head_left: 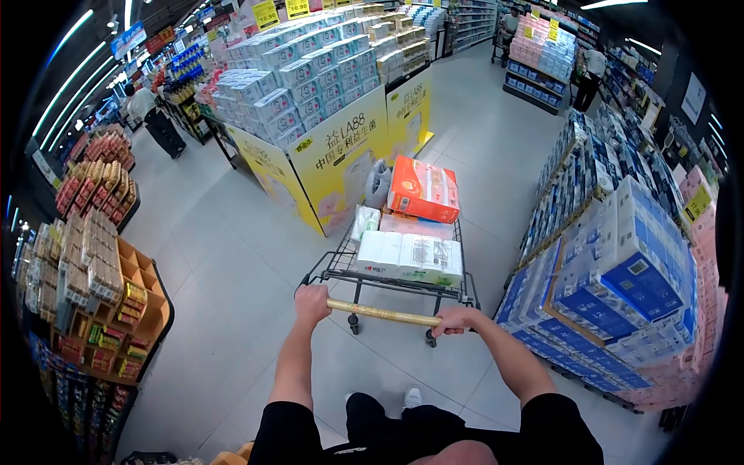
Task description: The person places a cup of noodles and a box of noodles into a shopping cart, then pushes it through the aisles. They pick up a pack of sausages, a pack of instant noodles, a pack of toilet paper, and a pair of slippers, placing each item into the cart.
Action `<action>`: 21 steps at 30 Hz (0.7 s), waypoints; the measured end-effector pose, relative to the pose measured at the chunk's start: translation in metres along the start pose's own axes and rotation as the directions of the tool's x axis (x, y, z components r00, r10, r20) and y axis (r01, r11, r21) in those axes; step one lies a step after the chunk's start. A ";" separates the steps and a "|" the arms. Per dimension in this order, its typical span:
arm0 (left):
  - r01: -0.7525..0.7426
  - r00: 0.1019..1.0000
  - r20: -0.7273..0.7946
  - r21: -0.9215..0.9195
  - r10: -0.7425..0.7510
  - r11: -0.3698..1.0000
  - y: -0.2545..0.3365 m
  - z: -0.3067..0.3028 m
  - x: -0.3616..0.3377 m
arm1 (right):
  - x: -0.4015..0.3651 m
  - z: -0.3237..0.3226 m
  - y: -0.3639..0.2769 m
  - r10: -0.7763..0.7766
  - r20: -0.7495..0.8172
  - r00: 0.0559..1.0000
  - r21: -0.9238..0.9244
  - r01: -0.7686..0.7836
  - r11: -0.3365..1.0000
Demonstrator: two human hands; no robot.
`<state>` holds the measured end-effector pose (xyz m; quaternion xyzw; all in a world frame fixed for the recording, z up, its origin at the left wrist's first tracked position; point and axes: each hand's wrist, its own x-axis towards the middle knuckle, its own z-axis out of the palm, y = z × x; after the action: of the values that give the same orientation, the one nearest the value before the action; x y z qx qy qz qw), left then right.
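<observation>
My left hand [311,303] is wrapped round the left end of the cart's pale yellow handle [384,313]. Around its right end my right hand [455,320] is closed too. Ahead of both hands is the black wire shopping cart [349,267]. Nearest me in it lies a white pack of tissue rolls [409,258]. Behind that, a red-orange box-like pack [423,189] rests tilted on a pink pack [416,226]. A grey rounded item [377,184] and a small white-and-green package [365,223] sit along the cart's left side.
Stacked tissue packs behind a yellow printed board [339,157] stand ahead-left. Blue-and-white boxed packs [612,267] rise close on the right. A wooden-edged snack shelf [143,291] is at left. A person [153,120] stands far left, others farther back right. Tiled floor [217,271] runs between.
</observation>
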<state>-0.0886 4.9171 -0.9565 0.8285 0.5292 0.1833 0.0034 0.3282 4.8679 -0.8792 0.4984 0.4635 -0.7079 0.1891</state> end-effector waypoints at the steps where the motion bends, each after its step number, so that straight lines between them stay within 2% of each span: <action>1: -0.009 1.000 0.000 -0.008 0.009 1.000 -0.007 0.004 0.015 | 0.002 -0.007 -0.006 -0.013 -0.023 1.000 -0.005 0.013 1.000; 2: -0.005 1.000 0.005 -0.012 0.005 1.000 -0.019 0.008 0.011 | 0.014 -0.005 -0.014 0.000 -0.004 1.000 -0.010 0.000 1.000; 4: -0.065 0.997 -0.044 -0.025 0.064 0.998 -0.036 0.021 0.042 | 0.022 -0.017 -0.029 0.052 -0.148 0.988 0.012 -0.051 0.999; 8: -0.138 0.988 -0.079 -0.091 0.131 0.986 -0.076 0.050 0.106 | 0.047 -0.045 -0.053 0.093 -0.259 0.961 -0.016 -0.101 0.995; 10: -0.158 0.986 -0.078 -0.137 0.148 0.978 -0.094 0.070 0.121 | 0.064 -0.052 -0.060 0.083 -0.432 0.898 -0.087 -0.133 0.987; 11: -0.171 0.984 -0.083 -0.157 0.159 0.973 -0.100 0.079 0.137 | 0.070 -0.061 -0.062 0.102 -0.444 0.890 -0.072 -0.148 0.986; 13: -0.197 0.979 -0.088 -0.158 0.185 0.968 -0.108 0.091 0.163 | 0.079 -0.060 -0.064 -0.108 -0.703 0.703 -0.338 -0.197 0.920; 14: -0.216 0.975 -0.095 -0.176 0.202 0.960 -0.111 0.097 0.175 | 0.075 -0.056 -0.071 -0.145 -0.775 0.616 -0.377 -0.265 0.888; 15: -0.226 0.973 -0.093 -0.194 0.212 0.955 -0.113 0.103 0.186 | 0.080 -0.053 -0.074 -0.125 -0.782 0.611 -0.359 -0.278 0.891; 16: -0.220 0.974 -0.108 -0.214 0.201 0.952 -0.123 0.110 0.179 | 0.094 -0.040 -0.079 -0.124 -0.867 0.482 -0.337 -0.386 0.859; 17: -0.244 0.966 -0.138 -0.230 0.217 0.942 -0.122 0.116 0.190 | 0.097 -0.037 -0.079 -0.133 -0.940 0.315 -0.279 -0.484 0.829; 18: -0.264 0.961 -0.149 -0.230 0.234 0.937 -0.121 0.119 0.200 | 0.097 -0.037 -0.084 -0.133 -0.959 0.252 -0.246 -0.498 0.831; 21: -0.288 0.956 -0.128 -0.234 0.265 0.928 -0.121 0.129 0.223 | 0.095 -0.049 -0.090 -0.080 -0.962 0.261 -0.207 -0.508 0.836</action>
<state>-0.0717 5.1899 -1.0345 0.8781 0.3794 0.2860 0.0570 0.2477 4.9730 -0.9243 0.8130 0.5666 -0.0971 0.0927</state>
